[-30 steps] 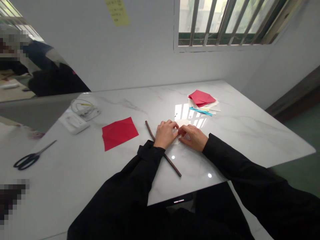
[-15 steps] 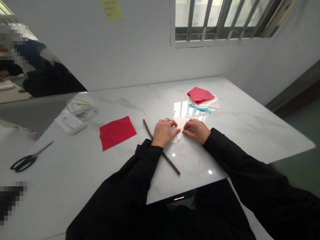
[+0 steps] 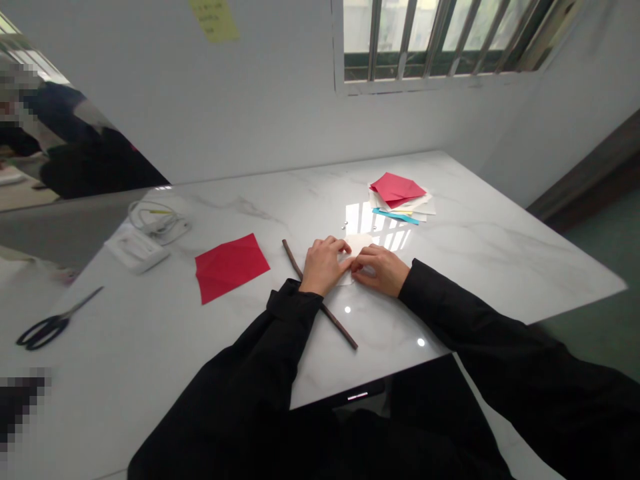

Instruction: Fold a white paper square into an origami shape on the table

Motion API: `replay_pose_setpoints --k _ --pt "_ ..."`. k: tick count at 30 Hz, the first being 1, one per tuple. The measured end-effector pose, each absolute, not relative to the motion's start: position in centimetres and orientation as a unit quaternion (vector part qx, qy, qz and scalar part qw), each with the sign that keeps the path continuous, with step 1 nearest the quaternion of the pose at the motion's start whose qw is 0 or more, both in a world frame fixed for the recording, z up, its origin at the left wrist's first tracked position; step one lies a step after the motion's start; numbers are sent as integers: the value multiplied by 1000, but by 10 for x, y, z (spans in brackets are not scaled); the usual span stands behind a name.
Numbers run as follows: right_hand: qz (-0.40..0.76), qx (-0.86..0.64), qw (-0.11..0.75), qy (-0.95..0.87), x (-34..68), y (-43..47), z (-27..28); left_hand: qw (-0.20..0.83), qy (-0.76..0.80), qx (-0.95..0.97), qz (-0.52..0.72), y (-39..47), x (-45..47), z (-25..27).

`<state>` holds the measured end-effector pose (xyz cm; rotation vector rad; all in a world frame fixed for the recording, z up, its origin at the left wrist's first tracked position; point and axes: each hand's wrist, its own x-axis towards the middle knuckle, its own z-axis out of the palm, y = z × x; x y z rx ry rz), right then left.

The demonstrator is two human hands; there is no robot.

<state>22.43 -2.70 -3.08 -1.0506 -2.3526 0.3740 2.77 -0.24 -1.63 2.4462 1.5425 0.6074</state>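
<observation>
A small piece of white paper (image 3: 359, 244) lies on the marble-patterned table, largely covered by my fingers. My left hand (image 3: 324, 265) has its thumb and fingertips closed on the paper's left part. From the right, my right hand (image 3: 381, 269) pinches the paper's near edge, its fingertips close to my left thumb. Under my left wrist a thin brown stick (image 3: 339, 327) lies slantwise on the table. Left of the stick, a creased sheet of red paper (image 3: 232, 268) rests flat.
A stack of coloured papers (image 3: 398, 190), red on top, sits at the back right. Black-handled scissors (image 3: 50, 328) and a white box (image 3: 136, 249) with a coiled cable (image 3: 161, 223) lie at left. Another person (image 3: 95, 147) shows at far left. The table's right edge (image 3: 580, 308) drops off.
My right hand has moved left and slightly nearer to me, closing up to my left thumb. My left hand stays on the paper. The whole view has shifted a little.
</observation>
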Motion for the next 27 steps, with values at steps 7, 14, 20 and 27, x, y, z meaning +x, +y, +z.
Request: replay_pose_setpoints --k 7,14,20,27 --pt "127 -447 283 -839 237 -18 -35 102 525 822 198 -3 28 -14" --pt "101 -484 284 -821 241 -14 -41 100 528 822 188 -4 28 -12" --pt "77 -500 385 -772 243 -14 -37 102 531 818 196 -4 28 -13" --pt "121 -438 382 -805 233 -22 -31 105 532 816 200 -5 28 -12"
